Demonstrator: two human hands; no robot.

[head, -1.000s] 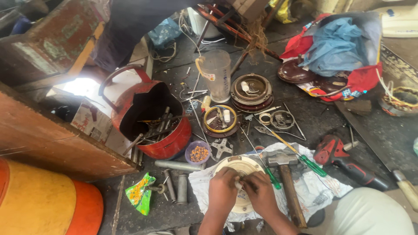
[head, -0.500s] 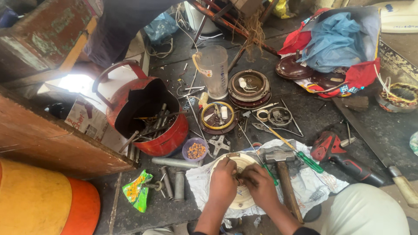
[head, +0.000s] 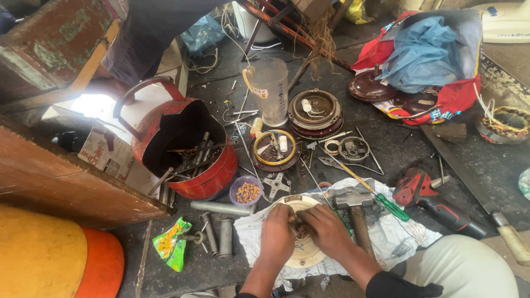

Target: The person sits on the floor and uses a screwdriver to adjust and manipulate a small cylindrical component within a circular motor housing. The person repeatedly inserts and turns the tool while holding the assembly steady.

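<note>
While a hammer crowds its right edge, both hands grip the cream disc.

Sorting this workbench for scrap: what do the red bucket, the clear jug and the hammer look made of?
Red bucket: looks like painted metal, glossy with worn rim and thin handle.
Clear jug: plastic, translucent and cloudy.
Hammer: dull grey steel head, brown handle that looks wooden.

Cream round motor cover — flat on crumpled white cloth, centre hidden.
</note>
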